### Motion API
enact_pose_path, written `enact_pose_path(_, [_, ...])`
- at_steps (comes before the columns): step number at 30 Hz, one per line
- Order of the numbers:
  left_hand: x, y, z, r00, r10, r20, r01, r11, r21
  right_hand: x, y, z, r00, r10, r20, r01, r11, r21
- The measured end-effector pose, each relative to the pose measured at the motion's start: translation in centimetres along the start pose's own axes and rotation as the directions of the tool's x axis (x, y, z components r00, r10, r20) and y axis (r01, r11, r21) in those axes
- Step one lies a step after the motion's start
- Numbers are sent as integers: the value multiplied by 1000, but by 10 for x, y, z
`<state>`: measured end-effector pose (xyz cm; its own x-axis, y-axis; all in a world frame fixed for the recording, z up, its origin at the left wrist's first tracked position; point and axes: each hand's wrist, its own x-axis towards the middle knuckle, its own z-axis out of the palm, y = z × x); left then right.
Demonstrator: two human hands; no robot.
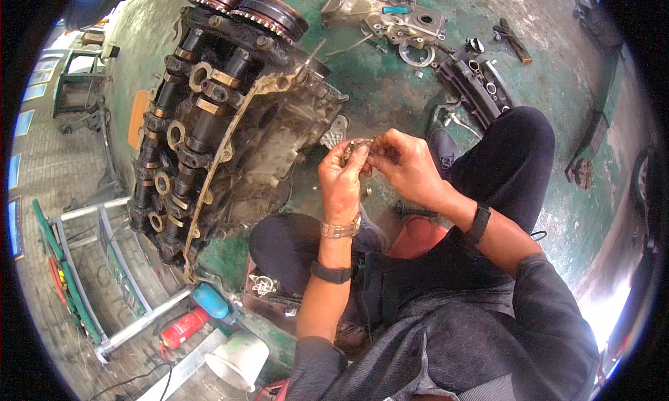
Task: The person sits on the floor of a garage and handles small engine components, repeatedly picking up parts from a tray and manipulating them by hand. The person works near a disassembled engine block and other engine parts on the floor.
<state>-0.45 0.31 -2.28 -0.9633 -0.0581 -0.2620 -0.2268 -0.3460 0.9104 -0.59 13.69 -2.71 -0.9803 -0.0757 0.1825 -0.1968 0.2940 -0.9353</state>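
My left hand [341, 185] is closed, with its thumb and fingers pinching a small metal part [350, 152]. What kind of part it is I cannot make out. Beside it, my right hand [404, 165] is closed too, its fingertips meeting the same part and hiding some of it. Both hands are above the floor, close to the right side of a large engine [209, 122]. Its top exposes two camshafts with black sprockets [268, 18] at the far end. A grey metal bracket [334, 132] lies just beyond my left hand.
A metal engine cover [411, 25] lies at the far side, with a black valve cover [477, 87] nearer my knee. A hammer-like tool [514, 42] is on the green floor. At left are a metal frame [115, 261], a red cylinder [186, 326] and a white bucket [238, 359].
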Motion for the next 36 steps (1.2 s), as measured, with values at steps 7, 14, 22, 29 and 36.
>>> enact_pose_path(7, [1,-2,-5,1000,-20,7,20,999,-41,1,2,0,995,-55,79,63,993,-98])
enact_pose_path(14, [2,-4,-10,994,-101,31,104,991,-83,1,5,0,989,6,148,24,980,-197])
enact_pose_path(22, [2,-5,-13,994,-102,35,105,985,-134,5,3,-4,951,166,261,-145,985,-95])
enact_pose_path(29, [1,-3,-12,996,-85,19,86,994,-64,6,2,-3,929,267,257,-299,949,97])
enact_pose_path(36, [2,-3,-6,999,-34,13,34,999,-30,4,10,-1,992,90,84,-82,993,-87])
